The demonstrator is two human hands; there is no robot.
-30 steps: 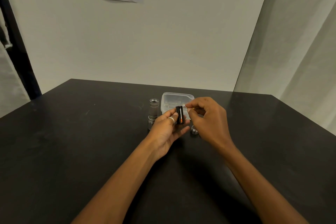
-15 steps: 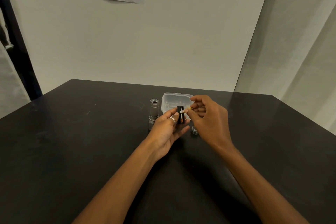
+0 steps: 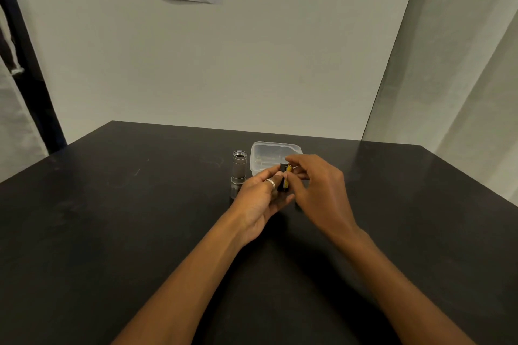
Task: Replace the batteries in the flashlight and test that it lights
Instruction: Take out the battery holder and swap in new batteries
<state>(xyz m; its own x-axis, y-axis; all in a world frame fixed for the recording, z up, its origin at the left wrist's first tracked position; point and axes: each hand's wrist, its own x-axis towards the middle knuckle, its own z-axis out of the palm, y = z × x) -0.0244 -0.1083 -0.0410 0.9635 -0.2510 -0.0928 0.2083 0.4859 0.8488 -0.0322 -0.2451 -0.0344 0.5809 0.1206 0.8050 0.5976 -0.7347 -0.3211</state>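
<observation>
Your left hand (image 3: 259, 200) gripped the black battery carrier (image 3: 282, 180) upright at frame centre while your right hand (image 3: 318, 190) pinched a yellow battery (image 3: 288, 172) alongside it, axes parallel, the open flashlight body (image 3: 239, 169) standing just frame-left.

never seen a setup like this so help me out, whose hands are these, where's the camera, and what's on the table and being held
There is no machine here: a person works with two bare hands, filmed by one wide camera worn on the head, looking forward and down, so you see the arms from the person's own side. On the black table stands the silver flashlight body, upright with its open end up, and beside it a clear plastic tub. The left hand holds a small black cylinder; the right hand's fingers pinch a yellow battery against it. Whether the battery is going in or coming out, one picture cannot say.
</observation>
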